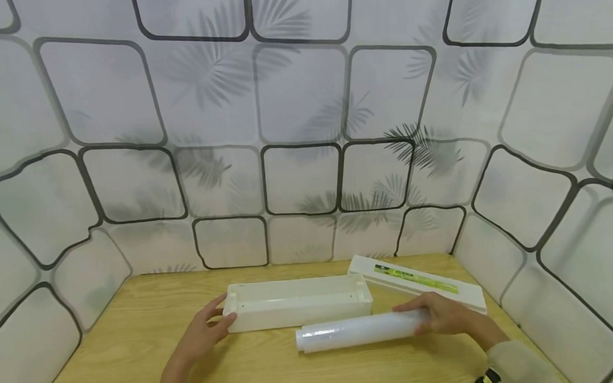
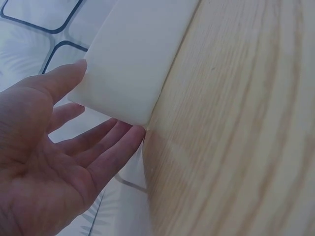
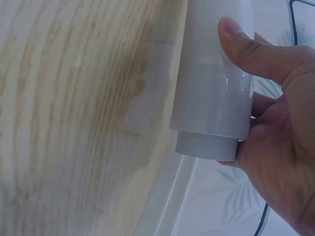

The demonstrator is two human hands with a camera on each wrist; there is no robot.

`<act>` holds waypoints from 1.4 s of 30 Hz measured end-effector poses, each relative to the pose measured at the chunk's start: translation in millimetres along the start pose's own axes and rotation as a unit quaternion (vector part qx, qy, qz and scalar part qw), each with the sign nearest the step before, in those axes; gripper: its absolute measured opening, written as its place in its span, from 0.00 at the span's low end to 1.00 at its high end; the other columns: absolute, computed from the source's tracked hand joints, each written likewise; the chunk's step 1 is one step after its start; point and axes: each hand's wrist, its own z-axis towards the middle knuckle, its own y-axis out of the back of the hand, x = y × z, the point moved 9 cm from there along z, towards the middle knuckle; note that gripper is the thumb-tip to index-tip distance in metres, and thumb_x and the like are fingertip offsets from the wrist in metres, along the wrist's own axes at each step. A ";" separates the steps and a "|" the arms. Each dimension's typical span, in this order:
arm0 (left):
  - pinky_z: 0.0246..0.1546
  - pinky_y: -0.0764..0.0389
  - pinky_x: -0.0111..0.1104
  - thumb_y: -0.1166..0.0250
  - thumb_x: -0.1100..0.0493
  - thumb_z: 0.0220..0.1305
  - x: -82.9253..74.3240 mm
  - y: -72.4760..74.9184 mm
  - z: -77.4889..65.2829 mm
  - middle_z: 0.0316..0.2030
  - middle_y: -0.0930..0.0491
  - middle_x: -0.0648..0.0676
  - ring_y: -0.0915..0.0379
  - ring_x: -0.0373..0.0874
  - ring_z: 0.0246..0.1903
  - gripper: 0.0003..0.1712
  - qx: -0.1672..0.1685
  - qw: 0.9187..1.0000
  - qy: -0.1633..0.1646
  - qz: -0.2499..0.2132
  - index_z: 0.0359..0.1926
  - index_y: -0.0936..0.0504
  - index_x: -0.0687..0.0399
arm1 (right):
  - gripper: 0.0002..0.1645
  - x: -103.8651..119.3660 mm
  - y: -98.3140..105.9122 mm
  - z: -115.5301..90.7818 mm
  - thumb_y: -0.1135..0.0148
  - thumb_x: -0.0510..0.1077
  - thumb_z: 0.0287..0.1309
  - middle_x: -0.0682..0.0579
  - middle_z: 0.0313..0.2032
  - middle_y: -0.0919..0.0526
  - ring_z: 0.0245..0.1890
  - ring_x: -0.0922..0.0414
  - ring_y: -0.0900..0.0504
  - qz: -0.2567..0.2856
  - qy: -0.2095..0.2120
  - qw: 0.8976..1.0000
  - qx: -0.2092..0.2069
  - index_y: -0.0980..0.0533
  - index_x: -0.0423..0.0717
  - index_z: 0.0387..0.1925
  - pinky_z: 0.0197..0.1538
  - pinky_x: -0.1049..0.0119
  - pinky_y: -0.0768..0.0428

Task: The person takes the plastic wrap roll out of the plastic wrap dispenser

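Observation:
An open, long white plastic box (image 1: 297, 313) stands on the wooden table with its hollow inside showing. At its left end is my left hand (image 1: 202, 333), thumb at the front corner and fingers around the end. The left wrist view shows that hand's thumb (image 2: 69, 78) against the box (image 2: 130, 64) and its fingertips at the bottom edge. In front of the box, my right hand (image 1: 443, 314) grips the right end of a roll of plastic wrap (image 1: 360, 330). Up close, the roll (image 3: 214, 98) is glossy, with its core protruding at the end.
Behind and to the right of the box lies a long white lid (image 1: 415, 281) with a green and yellow label, angled on the table (image 1: 274, 378). Patterned wall covering (image 1: 309, 237) encloses the table at the back and both sides.

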 end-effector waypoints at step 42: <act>0.51 0.11 0.47 0.38 0.57 0.76 -0.7 1.3 -0.7 0.66 0.31 0.79 0.20 0.69 0.57 0.39 0.008 1.000 0.008 0.008 0.79 0.43 0.62 | 0.35 -10.0 -5.5 -4.0 0.23 0.52 0.54 0.35 0.57 0.15 0.58 0.70 0.21 0.041 0.000 0.999 0.015 0.19 0.40 0.61 0.54 0.75 0.18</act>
